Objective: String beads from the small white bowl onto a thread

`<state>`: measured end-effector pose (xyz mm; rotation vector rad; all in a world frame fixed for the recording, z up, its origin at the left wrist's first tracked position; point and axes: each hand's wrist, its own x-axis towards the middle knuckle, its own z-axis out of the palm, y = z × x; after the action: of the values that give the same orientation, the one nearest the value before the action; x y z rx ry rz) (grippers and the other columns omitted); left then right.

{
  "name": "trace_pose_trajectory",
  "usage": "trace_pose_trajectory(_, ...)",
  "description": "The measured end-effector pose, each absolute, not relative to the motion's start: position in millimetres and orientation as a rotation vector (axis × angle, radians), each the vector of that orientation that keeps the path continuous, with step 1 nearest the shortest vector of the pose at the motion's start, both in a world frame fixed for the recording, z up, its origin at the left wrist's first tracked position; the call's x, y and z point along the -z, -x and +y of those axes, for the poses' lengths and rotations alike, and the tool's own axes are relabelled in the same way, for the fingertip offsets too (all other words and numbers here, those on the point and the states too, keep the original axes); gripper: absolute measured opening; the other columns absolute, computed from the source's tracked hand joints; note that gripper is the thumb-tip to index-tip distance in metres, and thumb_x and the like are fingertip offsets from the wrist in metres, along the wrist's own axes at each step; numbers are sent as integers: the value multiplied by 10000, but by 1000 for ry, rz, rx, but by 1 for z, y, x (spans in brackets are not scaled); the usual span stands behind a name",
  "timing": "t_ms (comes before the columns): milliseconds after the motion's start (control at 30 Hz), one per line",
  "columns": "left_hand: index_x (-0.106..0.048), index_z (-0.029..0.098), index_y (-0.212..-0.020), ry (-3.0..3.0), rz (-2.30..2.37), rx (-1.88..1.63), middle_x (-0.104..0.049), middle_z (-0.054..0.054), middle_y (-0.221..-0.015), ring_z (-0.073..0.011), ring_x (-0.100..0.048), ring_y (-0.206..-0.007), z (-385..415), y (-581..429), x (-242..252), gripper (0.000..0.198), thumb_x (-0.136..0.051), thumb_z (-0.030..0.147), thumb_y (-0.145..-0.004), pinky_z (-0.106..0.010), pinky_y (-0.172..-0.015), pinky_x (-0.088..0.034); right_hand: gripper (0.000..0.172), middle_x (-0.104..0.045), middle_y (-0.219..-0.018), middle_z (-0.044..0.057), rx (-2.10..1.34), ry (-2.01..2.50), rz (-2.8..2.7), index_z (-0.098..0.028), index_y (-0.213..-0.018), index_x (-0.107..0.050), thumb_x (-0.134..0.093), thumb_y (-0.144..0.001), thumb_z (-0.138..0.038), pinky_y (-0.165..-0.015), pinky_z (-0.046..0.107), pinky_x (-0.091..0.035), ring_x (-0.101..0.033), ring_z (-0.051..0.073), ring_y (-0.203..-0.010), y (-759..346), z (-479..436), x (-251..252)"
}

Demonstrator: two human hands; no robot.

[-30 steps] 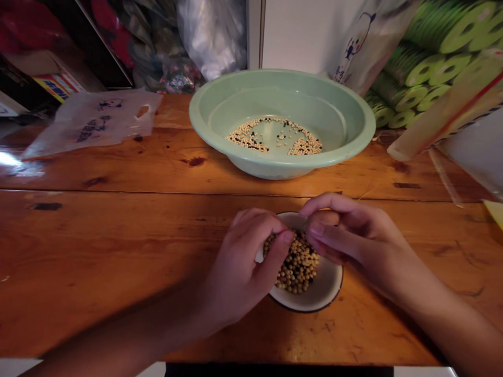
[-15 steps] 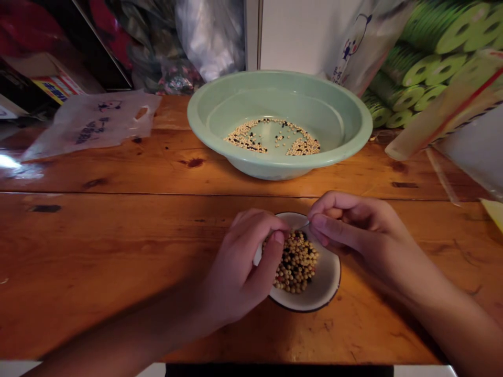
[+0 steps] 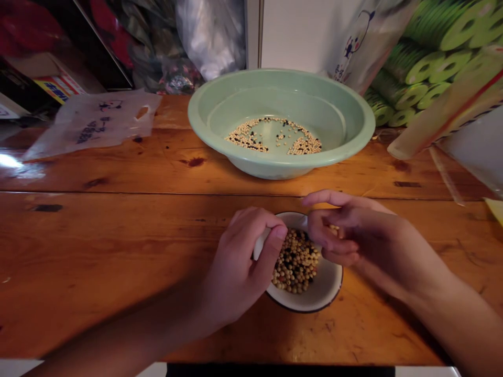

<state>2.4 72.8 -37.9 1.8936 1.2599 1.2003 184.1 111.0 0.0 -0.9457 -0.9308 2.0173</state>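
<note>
1. Progress, judged from how things lie: the bulk of the mixed pale and black seeds (image 3: pixel 295 262) heaped in a small white enamel bowl (image 3: pixel 330 283), with far fewer in the basin; black seeds scattered through both lots.
2. Small bowl: dark-rimmed, on the wooden tabletop (image 3: pixel 118 235) directly in front of the wearer; seeds mounded toward its left side, with bare white enamel along the right.
3. Pale green plastic basin (image 3: pixel 275 170): farther back on the tabletop, well apart from the small bowl; a thin layer of pale and black seeds (image 3: pixel 247 137) in two loose arcs on its floor, the centre nearly bare.
4. Left hand (image 3: pixel 239 256): curled closed around the left rim of the small bowl, thumb and fingers wrapped over the enamel, no seeds visibly in its hold.
5. Right hand (image 3: pixel 346 230): half-curled just above the seed mound, fingertips drawn close together, a few pale seeds (image 3: pixel 333 229) showing among the fingers; whether pinched or only resting there, impossible to tell.
6. Around the work: a crumpled printed plastic bag (image 3: pixel 94 123) on the tabletop at the far left; green-patterned packaging (image 3: pixel 416 68) at the far right.
</note>
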Motion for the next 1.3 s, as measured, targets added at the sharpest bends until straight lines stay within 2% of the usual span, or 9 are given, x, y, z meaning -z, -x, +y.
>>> trace_pose_trajectory(100,-544,188,-851,-1890,1256,-1197,-581,-13,-835,-145,-537,-808,73,-3,38,141,-446,192,-952,-310,-768,-416,149,-489,-573,5,-2037,959,-870,-115,-741,-629,-516,-681,-38,-415,191,-191,-266,53,-467,-183,112,-1)
trace_pose_trajectory(233,-548,182,-857,-1889,1238,-1212,-571,-14,-821,-144,-530,-799,73,-3,38,143,-440,181,-950,-314,-753,-413,143,-519,-611,2,-2067,996,-804,-124,-730,-601,-524,-764,-8,-407,147,-195,-256,31,-460,-181,111,0)
trace_pose_trajectory(333,-548,179,-859,-1896,1202,-1212,-573,-15,-828,-144,-531,-810,73,-3,37,133,-448,158,-944,-317,-750,-413,92,-509,-576,-27,-2113,982,-798,-180,-850,-598,-542,-880,-114,-375,124,-169,-202,33,-435,-182,110,1)
trace_pose_trajectory(400,-546,177,-859,-1910,1140,-1209,-577,-18,-836,-147,-534,-827,73,-3,37,124,-456,140,-936,-322,-761,-419,80,-459,-524,-53,-2122,975,-805,-200,-834,-579,-563,-911,-207,-351,121,-138,-150,37,-424,-183,110,1)
trace_pose_trajectory(500,-545,173,-865,-1934,1037,-1219,-577,-20,-833,-152,-536,-852,73,-3,37,114,-465,117,-924,-334,-794,-429,235,-371,-481,-71,-2095,981,-825,-179,-692,-538,-605,-899,-267,-338,126,-124,-119,40,-428,-184,110,1)
trace_pose_trajectory(567,-547,173,-869,-1933,1032,-1220,-577,-21,-837,-156,-535,-862,73,-3,37,112,-468,112,-921,-340,-805,-429,258,-369,-493,-66,-2072,993,-831,-163,-651,-546,-641,-874,-253,-341,124,-120,-127,37,-436,-184,110,0)
trace_pose_trajectory(767,-543,177,-849,-1917,1106,-1213,-569,-23,-828,-158,-526,-828,74,-3,38,113,-470,134,-925,-346,-776,-415,105,-517,-618,10,-2087,1016,-811,-128,-795,-708,-622,-835,-173,-379,127,-173,-196,32,-472,-185,110,-5)
trace_pose_trajectory(900,-537,179,-837,-1921,1120,-1201,-564,-19,-814,-153,-522,-800,73,-3,37,121,-466,138,-926,-340,-759,-413,89,-531,-609,14,-2112,962,-833,-139,-790,-708,-620,-787,-128,-380,142,-171,-202,41,-473,-185,110,-5)
trace_pose_trajectory(1300,-540,189,-845,-1924,1096,-1211,-565,-26,-810,-165,-527,-811,73,-4,37,114,-470,136,-917,-350,-753,-429,68,-517,-568,-1,-2089,958,-816,-157,-762,-689,-628,-781,-132,-371,153,-152,-171,49,-461,-185,110,-9)
